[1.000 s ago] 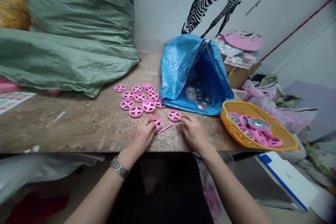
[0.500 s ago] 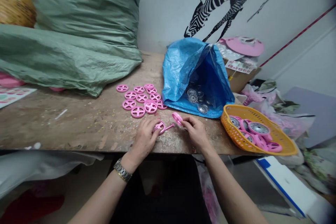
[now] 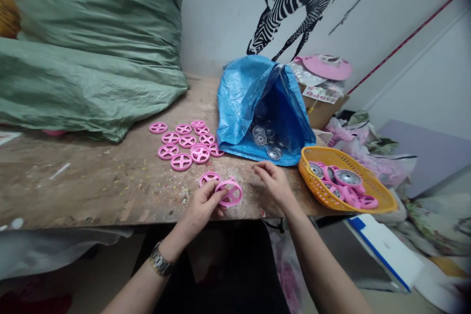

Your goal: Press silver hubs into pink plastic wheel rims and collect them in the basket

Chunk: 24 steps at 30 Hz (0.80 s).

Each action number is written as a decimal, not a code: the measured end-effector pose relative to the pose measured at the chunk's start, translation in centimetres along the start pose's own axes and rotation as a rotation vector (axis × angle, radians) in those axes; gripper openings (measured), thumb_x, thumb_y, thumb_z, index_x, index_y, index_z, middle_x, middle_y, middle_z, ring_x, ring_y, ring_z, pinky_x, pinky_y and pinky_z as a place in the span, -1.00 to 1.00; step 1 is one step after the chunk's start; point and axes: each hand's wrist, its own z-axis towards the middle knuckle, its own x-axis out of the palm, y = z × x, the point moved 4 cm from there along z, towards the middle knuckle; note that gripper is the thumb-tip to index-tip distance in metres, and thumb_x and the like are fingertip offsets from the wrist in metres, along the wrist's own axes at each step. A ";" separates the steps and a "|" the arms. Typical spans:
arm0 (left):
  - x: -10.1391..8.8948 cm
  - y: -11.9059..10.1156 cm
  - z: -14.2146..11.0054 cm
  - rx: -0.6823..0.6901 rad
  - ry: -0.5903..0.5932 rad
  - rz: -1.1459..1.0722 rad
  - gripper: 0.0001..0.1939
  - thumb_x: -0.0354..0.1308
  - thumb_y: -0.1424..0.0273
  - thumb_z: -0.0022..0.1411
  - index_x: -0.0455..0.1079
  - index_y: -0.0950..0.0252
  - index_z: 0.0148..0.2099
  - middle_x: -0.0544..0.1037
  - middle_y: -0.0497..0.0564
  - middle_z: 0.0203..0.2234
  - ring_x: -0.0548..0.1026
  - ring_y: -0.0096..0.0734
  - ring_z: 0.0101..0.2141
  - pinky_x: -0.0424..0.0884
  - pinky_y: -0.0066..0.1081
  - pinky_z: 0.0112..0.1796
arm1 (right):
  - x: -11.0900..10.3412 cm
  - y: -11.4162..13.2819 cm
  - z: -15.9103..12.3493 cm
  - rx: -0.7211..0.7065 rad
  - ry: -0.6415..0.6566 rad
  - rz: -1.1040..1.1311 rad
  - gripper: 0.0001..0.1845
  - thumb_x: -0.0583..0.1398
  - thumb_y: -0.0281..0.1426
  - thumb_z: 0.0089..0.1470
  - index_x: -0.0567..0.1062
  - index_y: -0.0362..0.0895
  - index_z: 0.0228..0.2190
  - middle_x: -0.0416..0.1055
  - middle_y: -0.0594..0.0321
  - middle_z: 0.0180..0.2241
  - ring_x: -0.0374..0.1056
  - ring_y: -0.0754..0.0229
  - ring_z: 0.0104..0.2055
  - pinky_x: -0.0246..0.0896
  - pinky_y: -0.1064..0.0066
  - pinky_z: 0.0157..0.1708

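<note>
My left hand (image 3: 202,204) pinches a pink spoked wheel (image 3: 235,196) between thumb and fingers, tilted over the front of the table. Just behind it, another pink wheel (image 3: 209,176) lies close to my fingers. A small pink piece shows beyond the held wheel's rim, partly hidden. My right hand (image 3: 275,185) hovers in front of the blue bag (image 3: 239,103), fingers loosely bent and nothing visible in them. Silver wheel discs (image 3: 274,152) lie in the bag's mouth. Several more pink wheels (image 3: 181,161) are spread on the table left of the bag.
At right, a yellow basket (image 3: 312,184) holds pink wheels with silver centres. A large green sack (image 3: 91,78) covers the table's back left. Behind the blue bag stands a cardboard box (image 3: 324,112) with pink items on top. The table's front edge runs before me.
The pink wheel that was in my right hand is now in my left. My right hand has let go of it and stays near the bag. The view has shifted to the right.
</note>
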 end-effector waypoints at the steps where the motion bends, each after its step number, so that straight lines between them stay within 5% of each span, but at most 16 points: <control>1: 0.0 0.4 0.0 0.001 0.003 0.025 -0.71 0.17 0.15 0.23 0.38 0.30 -0.21 0.47 -0.11 -0.58 0.44 -0.53 -0.62 0.37 -0.54 -0.54 | -1.2 -0.7 1.3 -0.027 -0.078 -0.163 -0.72 0.13 -0.22 0.18 0.54 -0.14 -0.28 0.52 0.16 -0.27 0.39 0.12 -0.18 0.24 0.33 -0.12; 5: -0.1 1.2 0.2 0.013 0.006 0.063 -0.69 0.15 0.15 0.23 0.39 0.31 -0.18 0.48 -0.11 -0.58 0.44 -0.51 -0.62 0.38 -0.52 -0.53 | -4.7 -3.7 5.9 0.062 -0.216 -0.628 -0.65 0.09 -0.33 0.22 0.52 -0.24 -0.06 0.45 -0.08 0.01 0.31 -0.03 0.08 0.12 0.21 0.11; 12: -0.1 1.3 0.2 -0.007 0.002 0.065 -0.67 0.15 0.12 0.22 0.38 0.32 -0.20 0.47 -0.11 -0.60 0.44 -0.50 -0.62 0.35 -0.52 -0.55 | -5.3 -7.1 8.9 0.293 -0.234 -0.755 -0.63 0.30 -0.32 0.05 0.54 -0.34 -0.16 0.39 -0.35 -0.01 0.29 -0.30 0.08 0.18 0.03 -0.01; 19: -0.2 1.6 0.5 -0.001 -0.024 0.052 -0.65 0.18 0.11 0.19 0.38 0.33 -0.21 0.48 -0.10 -0.56 0.47 -0.51 -0.61 0.41 -0.53 -0.54 | -5.8 -7.0 7.9 0.279 -0.325 -0.628 -0.70 0.25 -0.32 0.08 0.46 -0.15 -0.13 0.51 0.05 -0.24 0.42 0.00 -0.18 0.22 0.29 -0.20; 24: -0.2 1.6 0.9 -0.076 -0.031 -0.116 -0.59 0.28 0.14 0.10 0.36 0.33 -0.13 0.49 -0.10 -0.50 0.52 -0.53 -0.56 0.50 -0.52 -0.48 | -4.8 -3.8 4.2 0.079 -0.361 -0.284 -0.73 0.18 -0.17 0.09 0.44 -0.12 -0.32 0.45 0.25 -0.40 0.35 0.18 -0.35 0.21 0.39 -0.32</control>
